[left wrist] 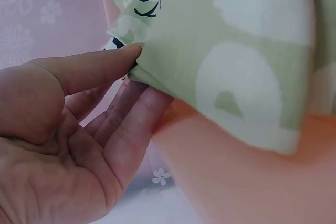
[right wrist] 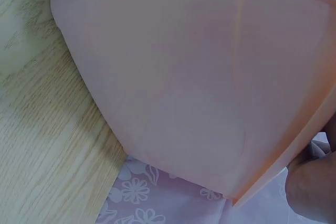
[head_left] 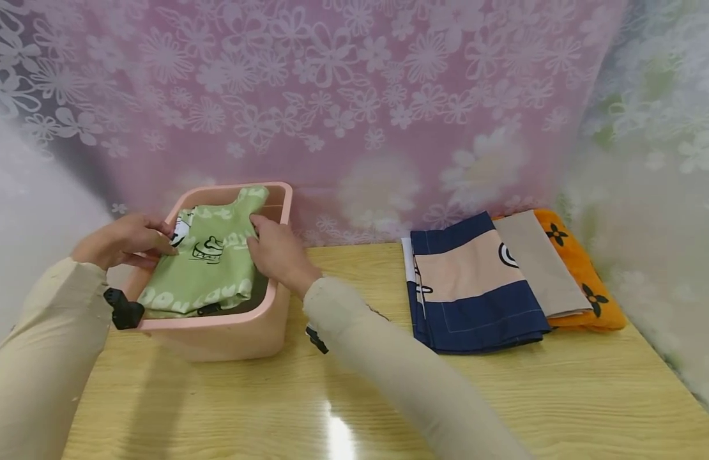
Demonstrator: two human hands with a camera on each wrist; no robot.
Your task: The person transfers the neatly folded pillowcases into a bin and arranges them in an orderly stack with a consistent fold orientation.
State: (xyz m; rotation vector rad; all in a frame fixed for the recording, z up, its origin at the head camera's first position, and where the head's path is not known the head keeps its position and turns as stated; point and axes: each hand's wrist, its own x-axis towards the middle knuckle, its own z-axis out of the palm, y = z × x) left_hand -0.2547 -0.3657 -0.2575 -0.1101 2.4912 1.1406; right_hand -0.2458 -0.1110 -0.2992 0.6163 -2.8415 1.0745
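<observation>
A green printed cloth [head_left: 207,255] with white lettering and a black drawing lies folded in the mouth of a pink plastic bin [head_left: 216,342]. My left hand [head_left: 124,241] pinches its left edge over the bin's rim; in the left wrist view the thumb [left wrist: 100,69] presses on top, with fingers beneath the fold. On the opposite side my right hand [head_left: 282,252] grips the cloth's right edge, where a corner sticks up near the back rim. The right wrist view shows mostly the bin's outer wall [right wrist: 157,77], with part of that hand [right wrist: 315,184] at the rim.
Right of the bin on the wooden table [head_left: 360,358] lie a folded navy and peach cloth [head_left: 469,281], a beige cloth [head_left: 541,265] and an orange cloth [head_left: 590,287] with black flowers, overlapping. Behind hangs a pink floral curtain [head_left: 343,128].
</observation>
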